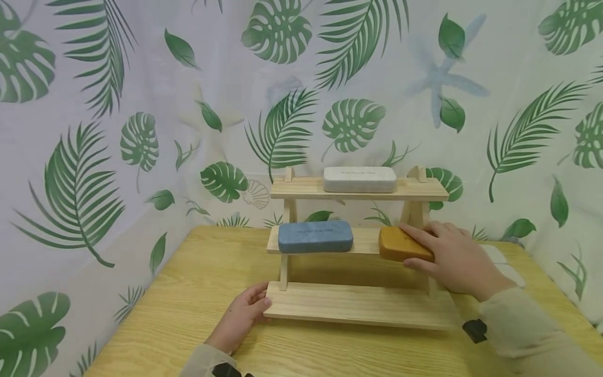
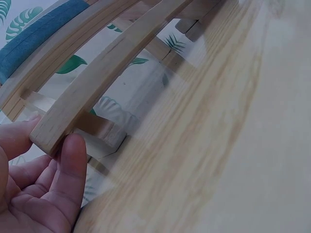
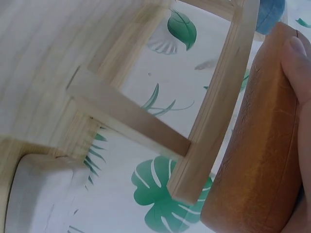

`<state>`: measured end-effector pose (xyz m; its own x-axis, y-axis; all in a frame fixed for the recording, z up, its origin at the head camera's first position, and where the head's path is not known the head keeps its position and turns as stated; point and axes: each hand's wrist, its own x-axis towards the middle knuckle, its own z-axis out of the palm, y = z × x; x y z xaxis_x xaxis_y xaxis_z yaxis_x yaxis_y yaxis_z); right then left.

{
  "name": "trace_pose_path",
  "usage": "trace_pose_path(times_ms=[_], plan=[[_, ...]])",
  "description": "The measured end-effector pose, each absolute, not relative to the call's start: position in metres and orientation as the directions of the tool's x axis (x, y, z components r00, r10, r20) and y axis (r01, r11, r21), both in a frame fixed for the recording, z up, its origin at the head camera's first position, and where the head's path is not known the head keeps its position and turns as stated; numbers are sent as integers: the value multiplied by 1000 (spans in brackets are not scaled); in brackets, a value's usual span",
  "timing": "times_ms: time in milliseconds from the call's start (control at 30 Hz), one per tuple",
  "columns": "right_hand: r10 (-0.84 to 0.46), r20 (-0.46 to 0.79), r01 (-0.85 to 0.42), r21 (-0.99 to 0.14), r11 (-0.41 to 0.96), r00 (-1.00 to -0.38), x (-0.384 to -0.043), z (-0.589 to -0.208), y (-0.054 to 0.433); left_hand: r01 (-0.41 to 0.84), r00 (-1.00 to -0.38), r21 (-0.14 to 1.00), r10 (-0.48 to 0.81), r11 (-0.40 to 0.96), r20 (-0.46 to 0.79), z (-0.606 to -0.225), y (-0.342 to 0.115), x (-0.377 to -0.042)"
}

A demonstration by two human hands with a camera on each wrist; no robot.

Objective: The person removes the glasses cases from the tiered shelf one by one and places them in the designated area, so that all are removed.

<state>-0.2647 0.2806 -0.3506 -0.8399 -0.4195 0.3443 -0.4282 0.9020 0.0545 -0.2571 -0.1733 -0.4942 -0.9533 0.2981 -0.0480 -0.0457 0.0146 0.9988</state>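
A three-tier wooden shelf rack [image 1: 358, 303] stands on the table. At its lowest board's left end, my left hand [image 1: 242, 314] grips the board, fingers and thumb on either side of the corner; the left wrist view shows the thumb and fingers [image 2: 73, 165] pinching it. An orange-brown glasses case [image 1: 400, 245] is held in my right hand [image 1: 454, 256], at the right part of the middle shelf. In the right wrist view the case [image 3: 257, 141] overlaps the board's edge. Left on that shelf lies a blue case [image 1: 315, 236]. A white case [image 1: 359, 179] sits on the top shelf.
Behind my right forearm, white cases [image 1: 511, 273] lie on the table, partly hidden. The yellow wood-grain table [image 1: 165, 324] reaches back to a leaf-print cloth [image 1: 202, 78]. Small wooden uprights [image 1: 289, 174] stick up at the top shelf's ends.
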Motion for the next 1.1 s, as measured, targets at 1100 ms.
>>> trace_pose_path(times_ms=[1100], plan=[[-478, 513, -500, 105, 859, -713, -238, -377, 366, -41, -950, 999, 308, 18, -44, -492, -174, -257]])
